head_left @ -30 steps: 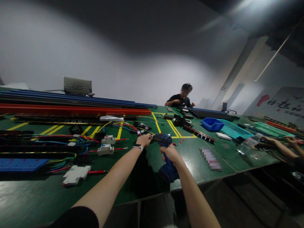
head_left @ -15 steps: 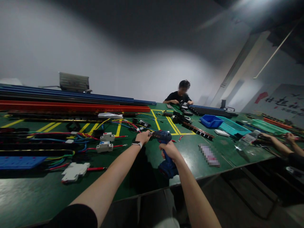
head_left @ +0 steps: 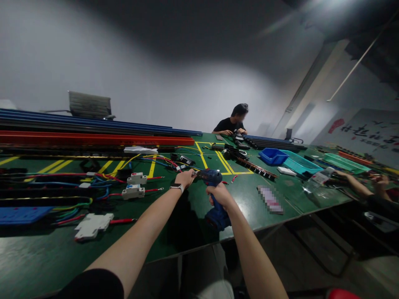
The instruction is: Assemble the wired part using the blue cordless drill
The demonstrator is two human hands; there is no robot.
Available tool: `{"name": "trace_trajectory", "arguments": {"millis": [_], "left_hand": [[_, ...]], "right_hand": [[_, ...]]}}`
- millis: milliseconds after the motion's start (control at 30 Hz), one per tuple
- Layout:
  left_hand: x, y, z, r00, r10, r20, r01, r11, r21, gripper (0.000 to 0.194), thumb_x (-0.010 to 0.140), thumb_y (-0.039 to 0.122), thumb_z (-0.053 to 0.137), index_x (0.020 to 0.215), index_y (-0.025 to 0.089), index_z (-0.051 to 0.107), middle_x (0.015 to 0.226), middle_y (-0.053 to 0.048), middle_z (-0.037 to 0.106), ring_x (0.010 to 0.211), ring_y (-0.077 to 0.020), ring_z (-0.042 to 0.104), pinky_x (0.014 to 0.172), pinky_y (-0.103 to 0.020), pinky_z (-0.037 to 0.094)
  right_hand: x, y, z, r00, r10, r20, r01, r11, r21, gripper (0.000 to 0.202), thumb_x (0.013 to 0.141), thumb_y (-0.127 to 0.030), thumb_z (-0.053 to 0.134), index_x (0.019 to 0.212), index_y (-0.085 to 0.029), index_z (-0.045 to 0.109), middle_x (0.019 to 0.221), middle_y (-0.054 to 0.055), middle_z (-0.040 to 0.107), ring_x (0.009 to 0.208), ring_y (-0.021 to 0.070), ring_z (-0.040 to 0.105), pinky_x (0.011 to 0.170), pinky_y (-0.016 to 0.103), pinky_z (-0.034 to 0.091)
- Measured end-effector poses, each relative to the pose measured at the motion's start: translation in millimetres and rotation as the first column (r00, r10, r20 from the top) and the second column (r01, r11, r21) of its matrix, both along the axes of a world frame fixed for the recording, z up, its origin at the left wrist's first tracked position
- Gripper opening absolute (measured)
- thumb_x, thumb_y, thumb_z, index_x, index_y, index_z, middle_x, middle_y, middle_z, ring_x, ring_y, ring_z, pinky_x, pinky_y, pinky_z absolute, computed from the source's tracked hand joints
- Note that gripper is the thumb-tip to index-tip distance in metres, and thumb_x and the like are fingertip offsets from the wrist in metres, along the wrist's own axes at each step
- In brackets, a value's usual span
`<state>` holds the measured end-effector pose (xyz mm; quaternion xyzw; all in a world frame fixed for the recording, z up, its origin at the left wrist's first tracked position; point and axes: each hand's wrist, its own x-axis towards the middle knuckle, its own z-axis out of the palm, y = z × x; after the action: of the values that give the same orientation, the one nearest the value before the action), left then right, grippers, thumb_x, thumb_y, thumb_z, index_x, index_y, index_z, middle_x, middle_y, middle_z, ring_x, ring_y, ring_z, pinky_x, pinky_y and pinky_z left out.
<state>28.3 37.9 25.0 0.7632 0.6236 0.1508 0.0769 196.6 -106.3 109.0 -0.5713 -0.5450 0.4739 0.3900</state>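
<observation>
My right hand (head_left: 222, 196) is wrapped round the handle of a blue cordless drill (head_left: 213, 176), whose chuck points left. At the chuck end, my left hand (head_left: 186, 178) has its fingers closed around the tip; what they pinch there is too small to make out. To the left of that hand lie white circuit breakers (head_left: 133, 192) with red leads ending in ring terminals. A larger white breaker block (head_left: 93, 226) with a thick red lead sits nearer the front edge. Small red leads (head_left: 233, 179) lie just right of the drill.
Long red channels (head_left: 93, 138) and blue rails (head_left: 87, 120) run along the back left. A blue bin (head_left: 272, 156), a turquoise basket (head_left: 299, 162), a clear plastic bottle (head_left: 318, 179) and a blurred-out flat item (head_left: 269, 200) are on the right. A person (head_left: 232, 124) sits opposite; another person's arms (head_left: 358, 185) reach in at right.
The view has shifted slightly, so things on the table appear a little further left. Both hands keep the same hold at the drill. The person opposite has turned their head.
</observation>
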Motion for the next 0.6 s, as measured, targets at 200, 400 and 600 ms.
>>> {"name": "trace_trajectory", "arguments": {"millis": [200,400,600], "left_hand": [[0.6,0.6,-1.6,1.000,0.003,0.004,-0.003,1.000,0.001,0.044,0.100,0.054,0.036,0.124,0.026,0.061,0.108,-0.011,0.074,0.101,-0.0260,0.070,0.086,-0.034,0.048],[-0.2,0.5,-2.7,1.000,-0.010,-0.003,0.010,1.000,0.009,0.044,0.099,0.054,0.037,0.125,0.028,0.061,0.109,-0.010,0.074,0.101,-0.0259,0.070,0.086,-0.034,0.048],[-0.6,1.4,-4.0,1.000,-0.013,0.005,0.013,1.000,0.012,0.046,0.100,0.056,0.035,0.125,0.028,0.061,0.108,-0.011,0.074,0.101,-0.0252,0.070,0.087,-0.033,0.047]], "right_hand": [[1.0,1.4,0.5,1.000,0.014,-0.010,-0.014,1.000,0.001,0.014,0.063,-0.017,0.056,0.072,-0.021,0.047,0.041,-0.007,0.044,0.035,0.0123,0.047,0.036,0.022,0.034],[0.2,0.2,2.7,1.000,0.008,-0.022,-0.009,0.999,-0.035,0.014,0.063,-0.016,0.057,0.073,-0.021,0.049,0.042,-0.007,0.045,0.036,0.0118,0.047,0.037,0.021,0.033],[-0.2,-0.5,2.7,0.999,0.016,-0.046,-0.017,1.000,-0.026,0.009,0.066,-0.016,0.056,0.069,-0.021,0.049,0.042,-0.006,0.044,0.035,0.0118,0.046,0.036,0.022,0.035]]}}
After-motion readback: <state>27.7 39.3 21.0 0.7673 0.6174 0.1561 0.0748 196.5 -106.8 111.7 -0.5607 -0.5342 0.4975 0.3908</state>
